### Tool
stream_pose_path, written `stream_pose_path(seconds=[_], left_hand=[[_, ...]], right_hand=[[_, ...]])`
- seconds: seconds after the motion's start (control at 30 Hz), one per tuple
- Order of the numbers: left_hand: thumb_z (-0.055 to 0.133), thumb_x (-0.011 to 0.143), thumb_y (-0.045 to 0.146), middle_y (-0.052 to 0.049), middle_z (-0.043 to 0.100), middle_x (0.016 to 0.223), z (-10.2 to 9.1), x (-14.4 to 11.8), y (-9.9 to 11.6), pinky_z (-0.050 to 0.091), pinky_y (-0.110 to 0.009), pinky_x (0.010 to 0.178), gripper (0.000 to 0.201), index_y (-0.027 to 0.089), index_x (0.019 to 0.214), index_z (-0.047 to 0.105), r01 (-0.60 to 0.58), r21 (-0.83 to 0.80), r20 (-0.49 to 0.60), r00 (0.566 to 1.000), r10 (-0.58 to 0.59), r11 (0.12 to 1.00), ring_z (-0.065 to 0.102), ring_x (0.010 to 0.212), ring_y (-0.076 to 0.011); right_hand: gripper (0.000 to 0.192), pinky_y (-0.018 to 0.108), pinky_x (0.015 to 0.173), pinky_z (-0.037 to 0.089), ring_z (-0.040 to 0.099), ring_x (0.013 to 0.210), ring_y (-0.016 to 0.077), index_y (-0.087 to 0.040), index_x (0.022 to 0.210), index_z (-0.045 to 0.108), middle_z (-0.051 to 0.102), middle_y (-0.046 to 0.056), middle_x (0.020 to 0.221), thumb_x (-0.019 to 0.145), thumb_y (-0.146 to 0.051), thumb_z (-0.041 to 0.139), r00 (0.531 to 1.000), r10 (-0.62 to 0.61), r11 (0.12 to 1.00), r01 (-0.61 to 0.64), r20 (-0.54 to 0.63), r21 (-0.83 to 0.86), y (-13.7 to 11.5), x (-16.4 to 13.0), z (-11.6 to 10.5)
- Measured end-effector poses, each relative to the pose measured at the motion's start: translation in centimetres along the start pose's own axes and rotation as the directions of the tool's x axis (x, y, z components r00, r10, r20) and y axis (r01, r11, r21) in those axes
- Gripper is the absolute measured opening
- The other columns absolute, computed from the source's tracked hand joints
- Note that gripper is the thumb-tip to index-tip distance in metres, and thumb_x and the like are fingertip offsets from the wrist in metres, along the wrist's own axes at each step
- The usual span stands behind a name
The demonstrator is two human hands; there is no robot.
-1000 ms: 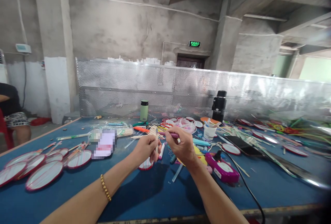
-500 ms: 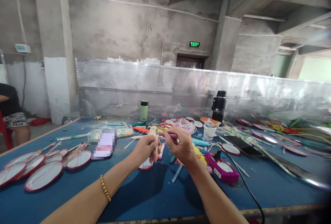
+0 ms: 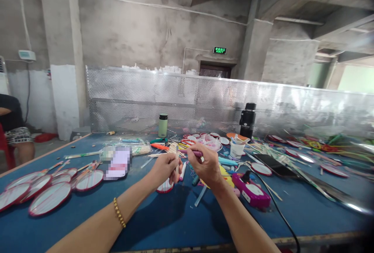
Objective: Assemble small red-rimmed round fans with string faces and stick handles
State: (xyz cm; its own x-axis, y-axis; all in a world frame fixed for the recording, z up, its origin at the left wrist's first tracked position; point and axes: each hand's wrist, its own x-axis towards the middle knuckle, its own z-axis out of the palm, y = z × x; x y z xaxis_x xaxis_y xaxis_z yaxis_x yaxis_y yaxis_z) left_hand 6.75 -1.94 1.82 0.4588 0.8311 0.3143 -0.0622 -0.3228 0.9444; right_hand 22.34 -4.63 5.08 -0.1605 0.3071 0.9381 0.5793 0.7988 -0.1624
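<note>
Above the middle of the table, my left hand is closed around a thin pale stick that points upward. Just below that hand shows a small white disc with a red rim; whether it joins the stick is hidden. My right hand is closed on a purple marker pen, gripped like a writing tool with its end toward the stick. A narrow gap seems to lie between pen and stick. Beneath my right hand lies a translucent stick.
Several red-rimmed round paddles lie at left beside a phone. A green bottle and black flask stand at the back. At right are a purple power strip, a white cup and a black cable.
Both hands keep almost the same place and grip. My right hand and the purple marker pen have shifted very slightly to the right.
</note>
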Motion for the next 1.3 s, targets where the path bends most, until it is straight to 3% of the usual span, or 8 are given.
stream_pose_path(seconds=[1.3], left_hand=[[0.046,0.081,0.030,-0.001,0.060,0.047,-0.03,-0.23,0.11,0.035,-0.017,0.030,0.017,0.016,0.072,0.049,0.011,0.018,-0.005,1.000,-0.010,1.000,0.052,0.032,-0.0107]], right_hand=[[0.012,0.022,0.053,0.039,0.049,0.054,0.0098,-0.017,0.072,0.060,0.056,-0.001,0.061,0.083,-0.018,0.055,0.999,0.010,1.000,-0.009,0.038,-0.007,0.11,-0.08,-0.11]])
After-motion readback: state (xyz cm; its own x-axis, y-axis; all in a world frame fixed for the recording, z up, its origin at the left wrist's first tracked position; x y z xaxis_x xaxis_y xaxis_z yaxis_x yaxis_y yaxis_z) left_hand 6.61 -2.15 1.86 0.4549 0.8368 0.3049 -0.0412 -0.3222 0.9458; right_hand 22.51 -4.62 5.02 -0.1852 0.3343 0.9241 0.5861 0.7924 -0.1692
